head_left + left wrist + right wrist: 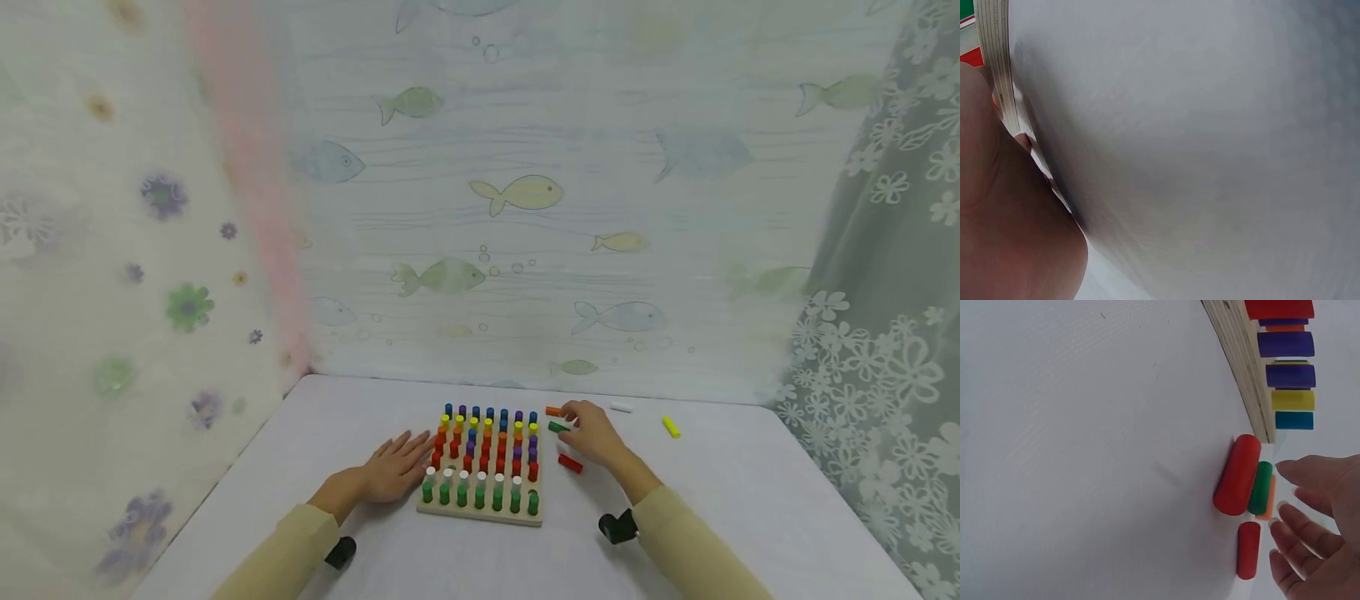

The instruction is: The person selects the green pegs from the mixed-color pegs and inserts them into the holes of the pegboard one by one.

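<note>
A wooden pegboard (480,516) on the table bears rows of coloured pegs: green and white in front, red behind them, then mixed colours, yellow, and blue with purple at the back. My left hand (393,468) lies flat at the board's left side, fingers straight; the left wrist view shows the hand (1010,212) by the board's edge (996,62). To the right of the board, my right hand (595,433) hovers with fingers spread near a loose green peg (1261,489) and an orange peg (553,411). Nothing shows between its fingers.
Loose red pegs (1238,475) lie close to the right hand, one of them (570,463) nearer the front. Farther right are a white peg (621,407) and a yellow peg (671,427). Patterned curtains (525,275) hang behind and beside the white table.
</note>
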`<state>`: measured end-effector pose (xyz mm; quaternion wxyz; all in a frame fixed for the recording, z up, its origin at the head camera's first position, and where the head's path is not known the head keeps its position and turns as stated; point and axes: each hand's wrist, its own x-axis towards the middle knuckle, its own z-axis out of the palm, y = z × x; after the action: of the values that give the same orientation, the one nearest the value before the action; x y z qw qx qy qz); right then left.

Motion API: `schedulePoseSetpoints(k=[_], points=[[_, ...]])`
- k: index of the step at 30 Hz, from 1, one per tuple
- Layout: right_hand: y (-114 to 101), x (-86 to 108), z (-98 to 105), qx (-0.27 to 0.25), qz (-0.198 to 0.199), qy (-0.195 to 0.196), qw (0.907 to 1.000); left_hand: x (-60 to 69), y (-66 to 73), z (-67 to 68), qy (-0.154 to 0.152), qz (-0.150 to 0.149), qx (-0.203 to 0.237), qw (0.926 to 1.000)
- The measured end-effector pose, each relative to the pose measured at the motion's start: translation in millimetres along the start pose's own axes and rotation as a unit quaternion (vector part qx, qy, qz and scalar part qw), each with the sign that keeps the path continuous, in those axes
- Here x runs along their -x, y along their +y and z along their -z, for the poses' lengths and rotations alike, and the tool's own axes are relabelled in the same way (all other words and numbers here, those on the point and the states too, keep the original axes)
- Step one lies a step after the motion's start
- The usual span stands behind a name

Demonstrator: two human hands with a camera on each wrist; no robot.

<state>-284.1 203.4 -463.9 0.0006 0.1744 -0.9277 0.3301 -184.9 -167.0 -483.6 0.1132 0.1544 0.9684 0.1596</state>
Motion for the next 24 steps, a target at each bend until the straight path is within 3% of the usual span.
schedulePoseSetpoints(k=[13, 24], points=[[2.4, -11.4, -10.3, 0.031, -0.020, -0.012, 0.9993, -1.0, 0.8, 3.4, -0.013, 0.014, -0.003, 0.9998], [4.2, -13.5, -18.2, 0.052, -0.010, -0.014, 0.9985, -10.6, -14.3, -9.5, -0.004, 0.007, 0.000, 1.0000]])
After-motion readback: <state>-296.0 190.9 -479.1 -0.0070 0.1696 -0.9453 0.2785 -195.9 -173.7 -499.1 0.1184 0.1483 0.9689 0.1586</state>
